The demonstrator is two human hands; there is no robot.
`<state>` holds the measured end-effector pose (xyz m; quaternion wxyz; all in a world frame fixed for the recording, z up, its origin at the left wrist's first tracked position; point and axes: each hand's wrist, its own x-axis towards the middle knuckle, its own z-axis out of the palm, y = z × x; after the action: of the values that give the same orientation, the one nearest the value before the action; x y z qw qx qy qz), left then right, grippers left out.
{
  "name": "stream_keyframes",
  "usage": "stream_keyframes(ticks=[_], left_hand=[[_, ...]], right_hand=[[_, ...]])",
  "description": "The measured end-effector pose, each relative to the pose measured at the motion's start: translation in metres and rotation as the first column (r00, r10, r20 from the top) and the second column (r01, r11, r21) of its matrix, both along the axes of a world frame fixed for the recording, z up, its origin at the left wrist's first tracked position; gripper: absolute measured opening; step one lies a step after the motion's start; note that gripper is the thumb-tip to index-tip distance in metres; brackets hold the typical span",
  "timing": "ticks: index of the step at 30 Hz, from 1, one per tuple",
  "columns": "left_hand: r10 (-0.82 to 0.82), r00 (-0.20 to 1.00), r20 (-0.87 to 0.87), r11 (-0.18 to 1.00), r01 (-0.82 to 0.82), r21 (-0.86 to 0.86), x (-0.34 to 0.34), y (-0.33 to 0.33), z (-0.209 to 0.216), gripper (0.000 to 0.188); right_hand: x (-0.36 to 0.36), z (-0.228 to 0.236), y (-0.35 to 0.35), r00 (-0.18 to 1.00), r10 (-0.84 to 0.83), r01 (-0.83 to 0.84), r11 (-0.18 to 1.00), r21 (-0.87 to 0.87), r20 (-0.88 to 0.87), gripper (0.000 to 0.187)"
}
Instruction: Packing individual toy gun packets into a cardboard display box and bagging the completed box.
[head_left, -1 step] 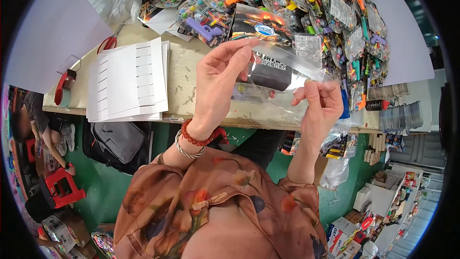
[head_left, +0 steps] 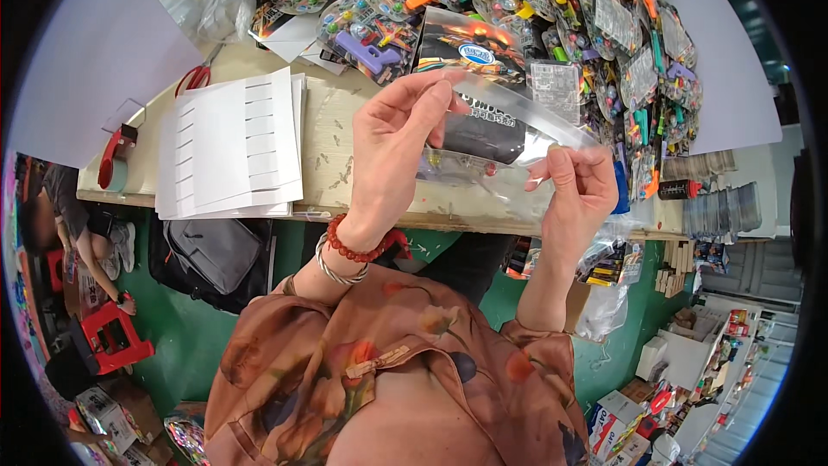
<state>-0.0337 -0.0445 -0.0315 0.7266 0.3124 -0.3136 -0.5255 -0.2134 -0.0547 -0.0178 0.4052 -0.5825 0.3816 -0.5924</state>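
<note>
And here's the clear bag [head_left: 535, 118], stretched between my two hands above the front part of the counter [head_left: 328, 151]. My left hand [head_left: 390, 140] pinches its left end, thumb against fingertips; my right hand [head_left: 578, 183] pinches the other end, fingers curled in. Straight beyond, and partly showing through the film, sits a dark printed box [head_left: 470, 53] with flame-coloured artwork, its lower part overlapped by the plastic.

Crowding right up behind it, a great heap of toy packs [head_left: 595, 30] fills the far side and spreads right, bright plastic pieces poking out everywhere. Over to the left, well clear of my fingers, lies a stack of white sheets [head_left: 228, 142], red-handled scissors [head_left: 195, 78] just behind it. Further left, a red tape dispenser [head_left: 112, 160] sits near the corner. Below the front edge, a grey-and-black backpack [head_left: 216, 250] and, farther off, a red stool [head_left: 115, 341] on the green floor [head_left: 177, 336].
</note>
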Motion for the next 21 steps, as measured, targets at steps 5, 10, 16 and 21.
stream_keyframes(ticks=[5, 10, 16, 21], left_hand=[[0.041, 0.998, -0.041, 0.999, -0.04, 0.035, -0.003, -0.002, -0.008, 0.022], [-0.046, 0.991, -0.128, 0.999, 0.048, 0.014, 0.001, -0.005, -0.014, 0.019], [-0.079, 0.997, -0.001, 0.997, 0.079, -0.005, -0.003, -0.001, -0.01, 0.018], [-0.007, 0.99, -0.141, 0.999, 0.013, 0.039, -0.006, -0.004, -0.013, 0.02]], right_hand=[[0.005, -0.001, 0.002, 1.0, 0.002, -0.002, 1.0, -0.008, 0.014, 0.013], [-0.001, -0.003, -0.002, 0.999, -0.017, 0.016, 1.0, 0.012, 0.043, 0.014], [-0.009, 0.002, -0.009, 0.998, -0.039, 0.037, 0.998, 0.042, 0.052, 0.015], [-0.005, -0.001, -0.002, 0.998, -0.014, 0.013, 0.999, 0.029, 0.066, 0.014]])
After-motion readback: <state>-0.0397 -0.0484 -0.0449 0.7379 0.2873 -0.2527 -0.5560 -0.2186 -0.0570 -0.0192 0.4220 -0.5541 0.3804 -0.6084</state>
